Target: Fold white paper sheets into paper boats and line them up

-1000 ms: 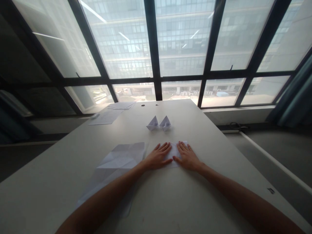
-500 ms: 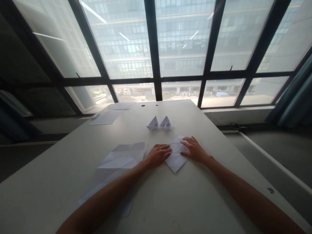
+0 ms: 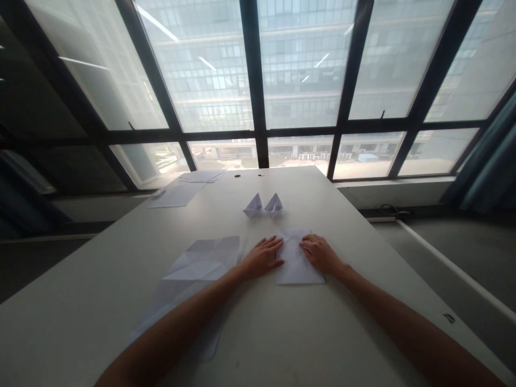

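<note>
A small square of folded white paper (image 3: 296, 273) lies flat on the white table, one edge toward me. My left hand (image 3: 264, 257) rests palm down at its left side, fingers stretched out and the tips over the paper's edge. On the right part of the paper, my right hand (image 3: 321, 255) has its fingers bent and drawn together against the surface; the exact grip of its fingertips is hard to see. Just beyond the paper stand two folded paper boats, one on the left (image 3: 254, 207) and one on the right (image 3: 274, 206).
A large creased sheet (image 3: 201, 266) lies to the left, partly under my left forearm. More paper sheets (image 3: 177, 194) are at the table's far left. A small dark mark (image 3: 449, 318) shows near the right edge of the table (image 3: 258, 333). Windows rise behind it.
The folded paper has turned from a corner pointing at me to a straight edge facing me. My right hand's fingers, spread before, are now drawn together. The boats have not moved.
</note>
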